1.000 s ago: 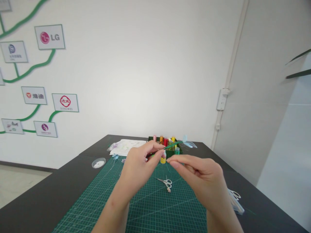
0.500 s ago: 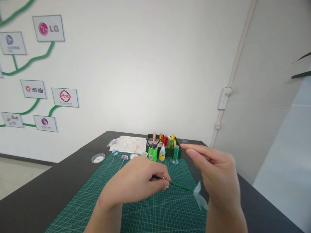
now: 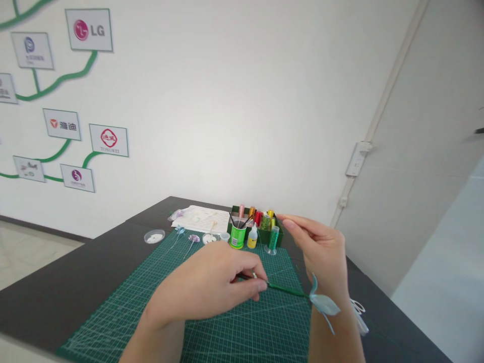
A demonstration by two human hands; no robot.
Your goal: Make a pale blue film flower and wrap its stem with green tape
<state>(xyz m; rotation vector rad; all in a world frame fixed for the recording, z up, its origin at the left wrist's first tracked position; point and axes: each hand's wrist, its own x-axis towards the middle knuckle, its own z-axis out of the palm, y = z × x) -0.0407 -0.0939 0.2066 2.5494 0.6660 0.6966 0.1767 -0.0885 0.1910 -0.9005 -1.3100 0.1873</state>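
My left hand [image 3: 223, 282] pinches a thin green-wrapped stem [image 3: 285, 289] between thumb and fingers, over the cutting mat. A dark end of the stem shows inside the hand. At its far right end sit pale blue translucent petals [image 3: 324, 304], in front of my right wrist. My right hand [image 3: 319, 247] is raised to the right with thumb and forefinger pressed together. Whatever it pinches, perhaps a fine thread, is too small to make out. Behind the hands a spool of green thread [image 3: 274, 239] stands on a clear round base.
A green cutting mat [image 3: 151, 307] covers much of the black table [image 3: 128, 252]. At the back are a thread box [image 3: 278, 237], a green can [image 3: 237, 237], a glue bottle [image 3: 252, 237], white paper [image 3: 200, 219], small flowers [image 3: 194, 238] and dishes [image 3: 154, 237]. Scissors [image 3: 359, 312] lie right.
My right hand has moved slightly left and up, still pinched. The stem's petals have turned and sit further right. The view has shifted, and the scissors now show.
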